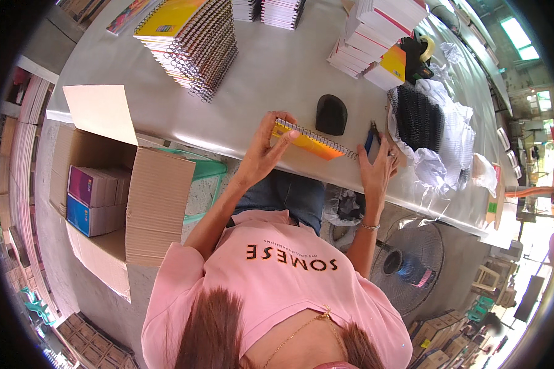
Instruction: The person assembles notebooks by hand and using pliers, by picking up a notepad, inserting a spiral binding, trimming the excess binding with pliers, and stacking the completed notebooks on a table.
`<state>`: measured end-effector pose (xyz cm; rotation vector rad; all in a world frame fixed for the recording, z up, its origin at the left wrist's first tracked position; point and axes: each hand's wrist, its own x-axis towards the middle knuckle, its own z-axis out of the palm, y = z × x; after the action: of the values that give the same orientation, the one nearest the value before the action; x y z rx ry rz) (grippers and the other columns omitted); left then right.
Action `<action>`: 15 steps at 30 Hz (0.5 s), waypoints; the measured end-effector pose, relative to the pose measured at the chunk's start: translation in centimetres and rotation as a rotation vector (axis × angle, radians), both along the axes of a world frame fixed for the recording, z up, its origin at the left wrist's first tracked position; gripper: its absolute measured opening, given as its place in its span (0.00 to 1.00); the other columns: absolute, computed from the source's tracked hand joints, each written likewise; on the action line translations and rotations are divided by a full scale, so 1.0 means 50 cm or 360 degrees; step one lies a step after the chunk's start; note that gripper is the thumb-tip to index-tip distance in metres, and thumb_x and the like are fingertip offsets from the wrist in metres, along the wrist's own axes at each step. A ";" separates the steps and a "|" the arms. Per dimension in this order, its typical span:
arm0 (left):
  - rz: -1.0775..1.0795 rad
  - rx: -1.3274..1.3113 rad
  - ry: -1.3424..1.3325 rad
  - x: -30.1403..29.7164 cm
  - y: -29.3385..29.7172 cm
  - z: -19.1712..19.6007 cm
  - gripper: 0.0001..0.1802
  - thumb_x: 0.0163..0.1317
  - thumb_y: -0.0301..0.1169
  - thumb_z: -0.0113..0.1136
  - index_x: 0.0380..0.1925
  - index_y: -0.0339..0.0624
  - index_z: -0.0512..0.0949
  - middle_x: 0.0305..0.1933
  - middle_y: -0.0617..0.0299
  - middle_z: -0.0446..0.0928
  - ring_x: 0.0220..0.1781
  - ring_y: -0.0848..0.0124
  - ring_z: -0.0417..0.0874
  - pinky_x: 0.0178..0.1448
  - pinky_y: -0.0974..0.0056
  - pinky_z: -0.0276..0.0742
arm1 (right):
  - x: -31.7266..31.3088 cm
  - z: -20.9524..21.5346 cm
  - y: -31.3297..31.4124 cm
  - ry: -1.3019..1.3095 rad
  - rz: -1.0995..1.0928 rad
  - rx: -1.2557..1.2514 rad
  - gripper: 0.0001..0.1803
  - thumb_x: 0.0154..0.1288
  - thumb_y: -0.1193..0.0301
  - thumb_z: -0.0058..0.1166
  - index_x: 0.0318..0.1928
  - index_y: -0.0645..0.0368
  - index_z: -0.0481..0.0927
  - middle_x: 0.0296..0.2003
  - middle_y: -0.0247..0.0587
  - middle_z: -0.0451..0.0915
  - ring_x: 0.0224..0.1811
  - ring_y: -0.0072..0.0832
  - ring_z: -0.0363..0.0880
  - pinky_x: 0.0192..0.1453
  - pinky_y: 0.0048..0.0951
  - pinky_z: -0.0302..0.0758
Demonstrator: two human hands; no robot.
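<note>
A spiral-bound notebook (319, 145) with a yellow-orange cover is tilted at the table's near edge, its wire coil along the upper side. My left hand (268, 150) grips its left end, thumb on the near side and fingers behind. The coil's loose end sticks out past the notebook's right end, close to my right thumb. My right hand (378, 165) rests at the table edge with thumb and fingers apart. Small dark-blue-handled pliers (370, 139) lie between the thumb and fingers; I see no firm grip on them. A black rounded object (331, 115) lies just beyond the notebook.
Stacked spiral notebooks (194, 46) stand far left on the metal table (271, 74). Unbound book stacks (372, 43) are far right, with black coils (417, 117) and crumpled plastic (455, 132) nearer. An open carton (160, 206) of books stands left; a fan (406, 264) stands right.
</note>
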<state>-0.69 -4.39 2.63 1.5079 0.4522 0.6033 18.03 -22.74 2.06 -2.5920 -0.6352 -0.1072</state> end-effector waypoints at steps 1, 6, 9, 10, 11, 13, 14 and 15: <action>-0.0032 -0.0083 0.0048 -0.005 0.007 0.004 0.17 0.71 0.37 0.56 0.51 0.38 0.69 0.43 0.64 0.70 0.48 0.78 0.70 0.56 0.74 0.64 | -0.001 0.009 0.000 0.0027 0.0018 0.0051 0.32 0.60 0.62 0.62 0.65 0.49 0.71 0.64 0.53 0.65 0.70 0.51 0.56 0.72 0.55 0.51; -0.0018 -0.0042 -0.0101 -0.005 0.019 -0.018 0.15 0.70 0.37 0.58 0.48 0.37 0.74 0.40 0.63 0.76 0.44 0.78 0.73 0.51 0.74 0.70 | 0.007 0.026 -0.011 -0.0052 0.0171 0.0670 0.31 0.60 0.69 0.61 0.64 0.58 0.71 0.59 0.51 0.70 0.61 0.42 0.68 0.64 0.40 0.67; -0.0031 -0.0044 -0.0119 -0.009 0.019 -0.006 0.15 0.69 0.35 0.59 0.48 0.35 0.75 0.42 0.61 0.78 0.46 0.78 0.75 0.52 0.71 0.71 | -0.066 0.107 0.011 -0.0127 0.0275 0.0886 0.31 0.58 0.72 0.62 0.63 0.61 0.71 0.56 0.49 0.73 0.54 0.38 0.72 0.57 0.34 0.73; -0.0023 -0.0059 -0.0119 -0.010 0.018 -0.003 0.15 0.68 0.35 0.61 0.47 0.34 0.77 0.42 0.60 0.79 0.46 0.76 0.76 0.52 0.69 0.72 | -0.090 0.124 0.019 -0.0089 0.0391 0.0952 0.31 0.57 0.73 0.63 0.62 0.60 0.72 0.55 0.48 0.74 0.53 0.37 0.72 0.55 0.34 0.74; -0.0019 -0.0015 -0.0090 -0.011 0.019 -0.001 0.15 0.68 0.35 0.61 0.47 0.34 0.77 0.42 0.59 0.79 0.46 0.76 0.77 0.53 0.69 0.73 | -0.114 0.134 0.026 -0.0051 0.0508 0.1017 0.31 0.56 0.74 0.63 0.62 0.60 0.73 0.55 0.47 0.75 0.52 0.36 0.72 0.54 0.33 0.75; 0.0005 0.0075 -0.0030 -0.021 0.024 -0.001 0.15 0.67 0.34 0.61 0.47 0.34 0.78 0.43 0.58 0.81 0.47 0.75 0.79 0.54 0.68 0.74 | -0.166 0.138 0.042 0.0071 0.0767 0.0950 0.31 0.54 0.74 0.64 0.61 0.60 0.74 0.54 0.47 0.75 0.53 0.38 0.73 0.54 0.35 0.75; 0.0009 0.0076 -0.0045 -0.020 0.024 0.002 0.14 0.67 0.33 0.61 0.46 0.34 0.78 0.43 0.58 0.81 0.47 0.75 0.80 0.54 0.67 0.74 | -0.188 0.135 0.050 0.0092 0.0887 0.0927 0.32 0.52 0.74 0.66 0.61 0.59 0.74 0.53 0.48 0.74 0.53 0.40 0.73 0.54 0.36 0.75; 0.0016 0.0076 -0.0060 -0.019 0.023 0.004 0.13 0.67 0.31 0.60 0.46 0.34 0.79 0.43 0.58 0.82 0.47 0.74 0.80 0.55 0.67 0.75 | -0.206 0.131 0.058 0.0114 0.1008 0.0903 0.33 0.51 0.73 0.67 0.61 0.59 0.74 0.52 0.48 0.74 0.53 0.41 0.74 0.54 0.37 0.75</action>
<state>-1.65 -3.26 2.85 1.5379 0.4192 0.6530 7.73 -19.85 8.62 -1.7603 -1.1688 0.0127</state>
